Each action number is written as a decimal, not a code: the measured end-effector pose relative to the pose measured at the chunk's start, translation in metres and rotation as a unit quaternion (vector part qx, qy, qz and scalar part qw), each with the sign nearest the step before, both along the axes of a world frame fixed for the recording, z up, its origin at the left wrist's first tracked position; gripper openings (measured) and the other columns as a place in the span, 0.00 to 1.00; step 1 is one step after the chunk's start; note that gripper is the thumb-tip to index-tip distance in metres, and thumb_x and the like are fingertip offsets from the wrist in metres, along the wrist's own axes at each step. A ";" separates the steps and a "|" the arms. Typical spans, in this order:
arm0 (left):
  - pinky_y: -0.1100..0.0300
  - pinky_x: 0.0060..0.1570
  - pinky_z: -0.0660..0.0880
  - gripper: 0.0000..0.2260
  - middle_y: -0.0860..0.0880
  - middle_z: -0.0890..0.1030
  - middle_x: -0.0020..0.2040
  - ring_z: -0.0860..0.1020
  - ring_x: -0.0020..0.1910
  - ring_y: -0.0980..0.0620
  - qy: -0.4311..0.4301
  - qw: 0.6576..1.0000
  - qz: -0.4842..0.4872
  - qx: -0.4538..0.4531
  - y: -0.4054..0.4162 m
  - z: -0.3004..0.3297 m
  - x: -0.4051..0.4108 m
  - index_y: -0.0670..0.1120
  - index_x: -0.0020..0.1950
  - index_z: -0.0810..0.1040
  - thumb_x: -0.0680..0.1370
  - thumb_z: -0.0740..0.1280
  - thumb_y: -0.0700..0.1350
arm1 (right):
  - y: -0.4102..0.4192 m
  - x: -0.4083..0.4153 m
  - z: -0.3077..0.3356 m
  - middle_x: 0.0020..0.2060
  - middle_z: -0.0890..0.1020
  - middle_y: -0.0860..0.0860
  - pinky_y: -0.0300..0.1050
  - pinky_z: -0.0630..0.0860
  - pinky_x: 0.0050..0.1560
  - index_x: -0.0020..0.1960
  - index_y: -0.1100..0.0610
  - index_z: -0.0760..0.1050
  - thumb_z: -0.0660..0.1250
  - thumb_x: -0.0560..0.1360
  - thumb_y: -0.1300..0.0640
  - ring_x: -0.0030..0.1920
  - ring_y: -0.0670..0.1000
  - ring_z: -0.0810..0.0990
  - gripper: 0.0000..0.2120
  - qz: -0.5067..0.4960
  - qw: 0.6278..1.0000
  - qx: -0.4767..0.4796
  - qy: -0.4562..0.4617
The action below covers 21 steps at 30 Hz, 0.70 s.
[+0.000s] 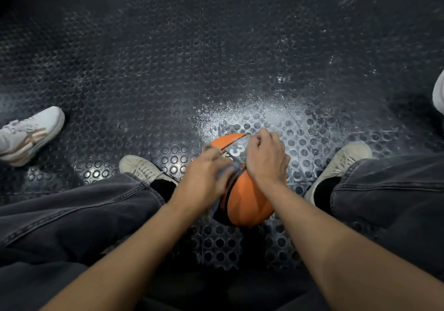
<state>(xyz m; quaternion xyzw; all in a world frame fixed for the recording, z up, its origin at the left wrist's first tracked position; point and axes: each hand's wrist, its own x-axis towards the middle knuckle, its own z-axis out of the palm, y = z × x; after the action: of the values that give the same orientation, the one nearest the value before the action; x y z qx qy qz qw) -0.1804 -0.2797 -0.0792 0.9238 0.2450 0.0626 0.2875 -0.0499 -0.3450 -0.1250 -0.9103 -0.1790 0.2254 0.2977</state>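
Note:
An orange basketball (249,197) with black seams and a white "3" sits on the floor between my feet. My left hand (206,178) is motion-blurred against the ball's left side and holds a blue-grey cloth (227,170). More of the cloth hangs down the ball's left flank. My right hand (266,159) lies on the top of the ball with its fingers curled over the far side, holding it steady. Both forearms reach in from the bottom of the view.
The floor (144,70) is black studded rubber, with a whitish speckled patch (252,111) just beyond the ball. My beige shoes (141,168) (341,161) flank the ball. Another person's white sneaker (28,135) is at the left; a white shoe tip (439,92) is at the right edge.

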 end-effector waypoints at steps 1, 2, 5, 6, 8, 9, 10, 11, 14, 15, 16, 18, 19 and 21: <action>0.53 0.41 0.72 0.10 0.47 0.74 0.39 0.74 0.39 0.49 -0.003 0.998 0.056 0.011 0.009 -0.003 0.006 0.45 0.48 0.84 0.78 0.65 0.47 | 0.001 -0.001 0.000 0.53 0.74 0.50 0.57 0.65 0.62 0.49 0.52 0.71 0.53 0.82 0.51 0.56 0.54 0.72 0.10 -0.001 1.000 0.000 0.002; 0.54 0.42 0.71 0.08 0.47 0.74 0.39 0.73 0.39 0.50 0.001 0.993 0.117 0.018 0.015 -0.005 0.010 0.44 0.49 0.84 0.78 0.66 0.45 | 0.001 -0.003 0.000 0.53 0.74 0.49 0.57 0.64 0.63 0.50 0.52 0.71 0.52 0.82 0.51 0.56 0.54 0.71 0.10 -0.004 1.000 -0.001 0.002; 0.58 0.38 0.65 0.07 0.49 0.70 0.39 0.71 0.37 0.51 0.004 0.990 0.141 0.026 0.002 -0.006 0.010 0.42 0.46 0.83 0.78 0.66 0.42 | 0.003 -0.008 0.000 0.55 0.74 0.49 0.57 0.64 0.63 0.54 0.52 0.72 0.52 0.82 0.50 0.57 0.53 0.71 0.11 -0.020 1.000 -0.009 -0.012; 0.57 0.38 0.67 0.08 0.50 0.70 0.39 0.71 0.37 0.50 0.004 0.995 0.095 0.018 -0.008 -0.004 0.005 0.43 0.45 0.82 0.77 0.65 0.44 | 0.002 -0.006 -0.001 0.55 0.74 0.50 0.57 0.64 0.62 0.54 0.53 0.72 0.52 0.82 0.50 0.57 0.54 0.71 0.11 -0.023 1.000 -0.009 -0.011; 0.54 0.39 0.71 0.10 0.50 0.71 0.40 0.72 0.40 0.50 0.006 1.000 0.010 0.001 -0.015 0.000 -0.007 0.44 0.45 0.82 0.78 0.63 0.48 | 0.000 -0.001 -0.003 0.53 0.74 0.50 0.56 0.64 0.61 0.51 0.52 0.71 0.52 0.82 0.51 0.54 0.53 0.71 0.11 -0.014 1.000 -0.002 -0.002; 0.56 0.39 0.70 0.10 0.51 0.72 0.40 0.72 0.40 0.51 0.006 1.000 0.007 0.001 -0.008 -0.001 -0.007 0.45 0.47 0.83 0.78 0.63 0.48 | -0.001 0.000 -0.004 0.51 0.74 0.49 0.56 0.64 0.61 0.49 0.52 0.70 0.52 0.82 0.50 0.54 0.53 0.71 0.10 -0.005 1.000 0.001 0.000; 0.60 0.40 0.67 0.09 0.51 0.72 0.40 0.72 0.40 0.52 0.008 0.999 0.039 0.001 0.003 -0.003 -0.004 0.46 0.49 0.84 0.78 0.64 0.47 | -0.002 0.000 -0.004 0.50 0.74 0.49 0.55 0.65 0.62 0.48 0.51 0.69 0.53 0.82 0.50 0.53 0.53 0.72 0.10 0.001 1.000 0.002 -0.001; 0.64 0.40 0.64 0.08 0.52 0.71 0.40 0.71 0.40 0.54 0.013 0.996 0.087 0.006 0.014 -0.007 0.001 0.47 0.51 0.84 0.78 0.66 0.45 | -0.002 0.000 -0.004 0.50 0.74 0.48 0.55 0.66 0.62 0.47 0.51 0.69 0.53 0.82 0.50 0.53 0.53 0.72 0.09 0.004 1.000 0.001 -0.004; 0.66 0.39 0.61 0.07 0.52 0.72 0.39 0.73 0.41 0.52 0.040 0.988 0.147 0.015 0.027 -0.009 0.005 0.47 0.52 0.84 0.77 0.68 0.43 | 0.002 -0.005 -0.003 0.51 0.73 0.48 0.55 0.65 0.61 0.48 0.51 0.69 0.52 0.82 0.50 0.54 0.52 0.71 0.09 0.006 1.000 -0.007 -0.014; 0.65 0.39 0.63 0.06 0.52 0.74 0.39 0.74 0.40 0.52 0.025 0.993 0.114 0.016 0.022 -0.008 0.002 0.47 0.50 0.85 0.77 0.68 0.43 | 0.003 -0.004 -0.003 0.51 0.73 0.48 0.55 0.65 0.61 0.48 0.52 0.69 0.52 0.82 0.50 0.53 0.52 0.71 0.09 0.004 1.000 -0.008 -0.015; 0.63 0.38 0.66 0.06 0.51 0.74 0.38 0.74 0.39 0.52 0.016 0.997 0.072 0.010 0.014 -0.005 -0.002 0.46 0.48 0.85 0.77 0.68 0.43 | 0.003 -0.002 -0.003 0.50 0.73 0.48 0.55 0.66 0.61 0.47 0.52 0.68 0.52 0.82 0.51 0.53 0.52 0.71 0.09 0.004 1.000 -0.008 -0.015; 0.57 0.39 0.70 0.07 0.49 0.74 0.37 0.74 0.36 0.52 0.006 1.000 0.017 -0.002 0.004 -0.001 -0.009 0.44 0.45 0.84 0.76 0.67 0.45 | 0.002 0.001 -0.005 0.48 0.73 0.48 0.56 0.68 0.61 0.46 0.52 0.68 0.53 0.82 0.50 0.51 0.52 0.72 0.10 0.013 1.000 -0.002 -0.017; 0.55 0.41 0.71 0.07 0.48 0.75 0.38 0.74 0.37 0.51 0.011 1.000 0.028 -0.001 0.008 -0.002 -0.005 0.44 0.45 0.84 0.77 0.67 0.45 | 0.001 0.001 -0.007 0.47 0.73 0.47 0.56 0.68 0.61 0.46 0.51 0.68 0.53 0.82 0.50 0.50 0.52 0.72 0.10 0.021 1.000 0.002 -0.015; 0.54 0.44 0.71 0.06 0.46 0.76 0.40 0.73 0.39 0.50 0.035 0.995 0.089 0.016 0.027 -0.008 0.011 0.45 0.48 0.84 0.78 0.67 0.44 | -0.001 -0.001 -0.007 0.47 0.73 0.47 0.55 0.69 0.60 0.46 0.51 0.68 0.53 0.82 0.50 0.50 0.51 0.72 0.09 0.028 0.999 0.005 -0.018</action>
<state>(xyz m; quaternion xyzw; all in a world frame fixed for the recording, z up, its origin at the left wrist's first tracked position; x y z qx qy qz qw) -0.1694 -0.2526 -0.0877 0.9044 0.3350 0.0589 0.2575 -0.0510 -0.3455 -0.1319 -0.9072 -0.2110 0.2160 0.2929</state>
